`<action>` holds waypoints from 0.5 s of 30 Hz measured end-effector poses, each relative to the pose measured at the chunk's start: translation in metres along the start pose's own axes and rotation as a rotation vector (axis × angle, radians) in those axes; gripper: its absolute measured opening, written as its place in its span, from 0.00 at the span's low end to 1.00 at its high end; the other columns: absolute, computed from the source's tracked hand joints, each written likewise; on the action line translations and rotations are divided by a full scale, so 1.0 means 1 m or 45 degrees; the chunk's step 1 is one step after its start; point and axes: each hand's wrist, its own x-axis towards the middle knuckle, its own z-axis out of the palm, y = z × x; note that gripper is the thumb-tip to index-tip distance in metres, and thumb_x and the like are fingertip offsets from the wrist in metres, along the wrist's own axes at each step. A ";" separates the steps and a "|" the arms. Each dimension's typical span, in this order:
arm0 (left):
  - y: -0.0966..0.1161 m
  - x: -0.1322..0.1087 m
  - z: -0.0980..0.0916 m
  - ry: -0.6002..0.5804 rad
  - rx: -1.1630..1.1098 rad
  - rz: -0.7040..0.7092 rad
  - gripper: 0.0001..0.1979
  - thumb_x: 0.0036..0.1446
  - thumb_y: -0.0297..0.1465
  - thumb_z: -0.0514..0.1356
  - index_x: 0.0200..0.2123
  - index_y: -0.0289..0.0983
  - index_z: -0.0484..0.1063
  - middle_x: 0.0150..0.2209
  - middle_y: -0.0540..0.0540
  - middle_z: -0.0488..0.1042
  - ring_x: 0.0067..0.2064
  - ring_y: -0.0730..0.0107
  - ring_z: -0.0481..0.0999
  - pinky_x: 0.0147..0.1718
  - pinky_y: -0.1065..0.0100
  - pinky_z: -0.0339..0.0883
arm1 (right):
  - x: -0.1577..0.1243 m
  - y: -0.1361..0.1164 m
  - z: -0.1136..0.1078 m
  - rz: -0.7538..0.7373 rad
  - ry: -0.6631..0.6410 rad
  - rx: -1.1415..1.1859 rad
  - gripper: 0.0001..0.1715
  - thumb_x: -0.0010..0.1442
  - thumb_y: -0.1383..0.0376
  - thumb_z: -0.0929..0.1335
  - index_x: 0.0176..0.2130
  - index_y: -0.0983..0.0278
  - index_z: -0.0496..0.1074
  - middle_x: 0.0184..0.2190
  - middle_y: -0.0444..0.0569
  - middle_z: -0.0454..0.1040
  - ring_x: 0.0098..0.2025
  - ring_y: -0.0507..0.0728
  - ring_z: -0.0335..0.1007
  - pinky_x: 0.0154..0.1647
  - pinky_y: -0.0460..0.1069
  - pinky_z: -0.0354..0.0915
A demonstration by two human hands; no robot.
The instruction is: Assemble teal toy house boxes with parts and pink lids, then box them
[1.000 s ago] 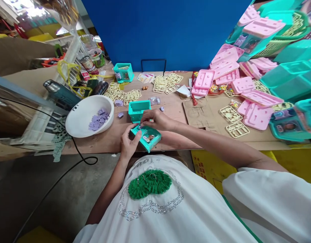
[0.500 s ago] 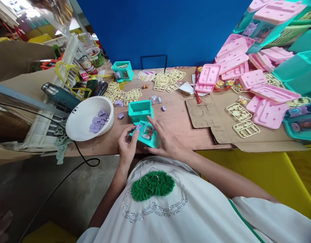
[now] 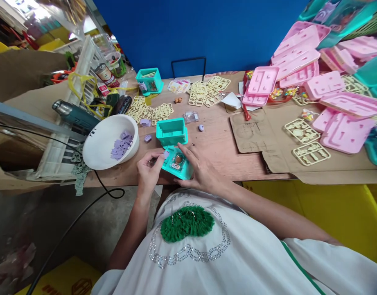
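Observation:
A small teal toy box with a picture sticker on its face lies at the table's near edge. My right hand cups its right side, fingers curled around it. At its left edge my left hand pinches a small purple piece against the box. A second teal box, open side up, stands just behind. A white bowl holding several purple pieces sits to the left.
Cream part frames and loose purple bits lie behind the boxes. Pink trays and cardboard cover the right side. A tool with a black cord and a white crate sit at left. A blue wall backs the table.
My right hand has come down from the top of the box to its right side. My left hand has shifted slightly left, bringing the purple piece to the box's left edge.

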 end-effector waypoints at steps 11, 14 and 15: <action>0.009 0.005 -0.001 -0.083 0.051 0.013 0.09 0.55 0.38 0.68 0.31 0.38 0.82 0.37 0.44 0.86 0.41 0.59 0.85 0.43 0.62 0.78 | -0.005 0.000 -0.001 -0.090 0.060 -0.045 0.61 0.64 0.44 0.74 0.79 0.59 0.41 0.66 0.67 0.63 0.67 0.72 0.64 0.62 0.70 0.71; 0.016 0.001 -0.003 -0.120 0.134 0.125 0.08 0.57 0.36 0.68 0.31 0.38 0.81 0.40 0.42 0.85 0.44 0.60 0.84 0.41 0.64 0.78 | -0.006 0.002 -0.007 -0.136 0.087 -0.072 0.58 0.60 0.39 0.74 0.75 0.64 0.55 0.63 0.68 0.67 0.65 0.73 0.66 0.60 0.71 0.71; 0.019 0.000 -0.003 -0.144 0.183 0.169 0.07 0.58 0.36 0.67 0.32 0.38 0.81 0.41 0.42 0.84 0.44 0.60 0.84 0.40 0.64 0.78 | -0.005 0.003 -0.010 -0.138 0.091 -0.064 0.53 0.61 0.40 0.74 0.71 0.64 0.62 0.61 0.66 0.70 0.63 0.72 0.68 0.59 0.70 0.72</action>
